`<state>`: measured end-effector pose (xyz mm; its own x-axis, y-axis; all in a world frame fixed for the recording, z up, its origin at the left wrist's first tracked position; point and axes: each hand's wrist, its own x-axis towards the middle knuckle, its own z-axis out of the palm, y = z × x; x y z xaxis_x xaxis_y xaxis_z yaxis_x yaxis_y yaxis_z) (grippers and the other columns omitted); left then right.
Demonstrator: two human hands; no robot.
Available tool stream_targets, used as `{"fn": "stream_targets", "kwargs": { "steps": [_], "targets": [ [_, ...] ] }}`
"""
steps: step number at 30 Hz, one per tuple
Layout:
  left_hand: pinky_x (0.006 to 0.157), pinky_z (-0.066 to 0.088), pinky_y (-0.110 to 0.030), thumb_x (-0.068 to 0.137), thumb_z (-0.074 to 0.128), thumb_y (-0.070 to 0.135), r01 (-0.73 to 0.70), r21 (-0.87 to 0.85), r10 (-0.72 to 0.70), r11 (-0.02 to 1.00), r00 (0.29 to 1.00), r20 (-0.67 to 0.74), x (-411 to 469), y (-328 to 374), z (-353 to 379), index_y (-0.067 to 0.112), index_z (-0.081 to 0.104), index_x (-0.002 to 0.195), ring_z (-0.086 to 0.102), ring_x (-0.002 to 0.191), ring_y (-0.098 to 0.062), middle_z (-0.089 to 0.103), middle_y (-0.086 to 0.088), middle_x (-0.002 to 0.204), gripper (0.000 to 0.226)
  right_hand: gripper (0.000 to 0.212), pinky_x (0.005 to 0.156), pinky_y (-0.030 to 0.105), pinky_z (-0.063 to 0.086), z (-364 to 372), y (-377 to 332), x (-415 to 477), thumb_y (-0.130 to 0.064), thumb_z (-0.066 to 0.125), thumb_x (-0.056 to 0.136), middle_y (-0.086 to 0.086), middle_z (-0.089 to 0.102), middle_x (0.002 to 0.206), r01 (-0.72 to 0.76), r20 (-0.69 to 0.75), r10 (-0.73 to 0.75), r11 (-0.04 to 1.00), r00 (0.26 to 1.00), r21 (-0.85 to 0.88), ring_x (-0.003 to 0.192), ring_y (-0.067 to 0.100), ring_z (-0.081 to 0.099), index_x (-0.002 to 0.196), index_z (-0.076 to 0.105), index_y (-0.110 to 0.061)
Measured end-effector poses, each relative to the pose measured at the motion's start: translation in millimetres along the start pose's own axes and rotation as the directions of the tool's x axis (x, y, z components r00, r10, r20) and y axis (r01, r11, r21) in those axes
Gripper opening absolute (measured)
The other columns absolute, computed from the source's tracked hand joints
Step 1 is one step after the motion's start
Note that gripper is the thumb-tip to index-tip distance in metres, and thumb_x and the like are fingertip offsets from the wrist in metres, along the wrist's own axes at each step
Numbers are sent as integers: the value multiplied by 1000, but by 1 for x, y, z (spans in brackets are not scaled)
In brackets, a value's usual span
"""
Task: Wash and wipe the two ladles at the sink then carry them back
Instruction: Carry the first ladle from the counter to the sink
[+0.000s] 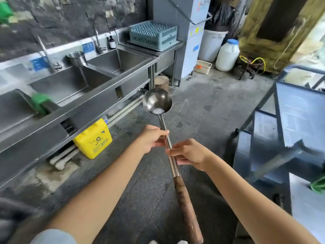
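1. The left hand [152,139] reaches out at the end of a nearly straight, bare forearm. Its thumb lies on top and its fingers curl round the steel shaft of the ladle [157,101].
2. The right hand [189,154] grips the same shaft just below, with its fingers wrapped round from the right side. The two hands sit close together along the shaft.
3. The ladle is held out over the floor [202,95], touching nothing but the hands. Its bowl points away from the person and faces up, and its wooden grip slants back toward their feet (only one bowl shows; I can't tell whether a second ladle lies along it).
4. A pale patch sits low in the bowl.
5. The steel sink [88,105] runs along the left, well apart from the ladle. A steel pot [77,58] stands by the divider and something green [39,103] lies at the near basin.
6. A yellow jug [93,138] stands on the floor beneath the sink.
7. Further back, a blue-grey dish rack [153,35] rests on the worktop [175,45], and a blue trolley [299,111] stands to the right.
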<state>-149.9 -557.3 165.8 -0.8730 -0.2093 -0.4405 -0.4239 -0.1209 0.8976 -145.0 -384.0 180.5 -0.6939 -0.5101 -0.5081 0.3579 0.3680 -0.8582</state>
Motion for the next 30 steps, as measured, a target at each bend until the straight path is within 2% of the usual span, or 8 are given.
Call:
{"fn": "stream_targets", "kwargs": {
  "steps": [5,9,13,17,21,24,26,30],
  "targets": [
    [55,59,-31,84,74,7,-30,-83,19,996,991,-135,4,9,-85,-9,65,107,68,61,-19,68,-12,79,29,12,57,18,48,53,-44,46,-14,78,85,-5,52,59,31,187,-20,998,982,-56,53,6,52,78,70,-11],
    [55,60,-31,84,74,6,-38,-172,-6,984,969,-249,6,12,-147,-2,68,95,68,61,-19,69,-15,83,15,16,58,19,46,98,-76,87,-12,76,87,-7,54,58,42,326,-7,994,945,-99,54,5,51,73,70,-15],
    [51,57,-28,82,77,8,-37,-220,-47,975,931,-362,17,18,-209,-10,68,104,69,56,-21,71,-15,79,30,12,59,19,46,140,-109,134,-10,73,89,-8,59,57,58,418,14,985,908,-160,56,4,55,77,69,-12],
    [52,58,-30,83,75,6,-68,-270,-63,960,892,-449,36,28,-270,1,68,82,68,56,-20,70,-9,70,9,10,58,17,50,183,-147,190,-8,73,88,-7,67,62,84,492,31,974,870,-210,61,4,63,80,70,-11],
    [54,61,-30,84,74,2,-110,-326,-99,939,821,-562,52,47,-331,7,61,76,66,54,-17,68,-4,62,16,12,58,18,48,233,-191,248,-7,73,88,-8,66,59,129,575,42,959,817,-253,56,2,62,78,69,-12],
    [52,60,-28,84,74,6,-139,-383,-135,913,783,-608,62,57,-378,-2,67,91,66,60,-17,68,-11,79,13,7,64,22,46,271,-219,289,-11,76,85,-6,67,63,159,620,68,940,782,-303,62,7,61,79,73,-13],
    [56,61,-28,84,75,9,-148,-417,-171,897,754,-634,68,58,-407,-6,68,107,66,67,-20,68,-14,88,29,7,60,20,46,297,-234,311,-11,75,86,-6,67,63,178,658,89,928,748,-327,61,7,61,80,73,-13],
    [47,53,-25,83,77,14,-150,-493,-254,857,710,-657,69,52,-464,-3,70,109,69,64,-20,72,-10,83,31,6,60,19,50,353,-254,343,-11,76,86,-2,68,67,199,719,136,911,682,-361,62,8,61,89,75,-5]
  ]
}}
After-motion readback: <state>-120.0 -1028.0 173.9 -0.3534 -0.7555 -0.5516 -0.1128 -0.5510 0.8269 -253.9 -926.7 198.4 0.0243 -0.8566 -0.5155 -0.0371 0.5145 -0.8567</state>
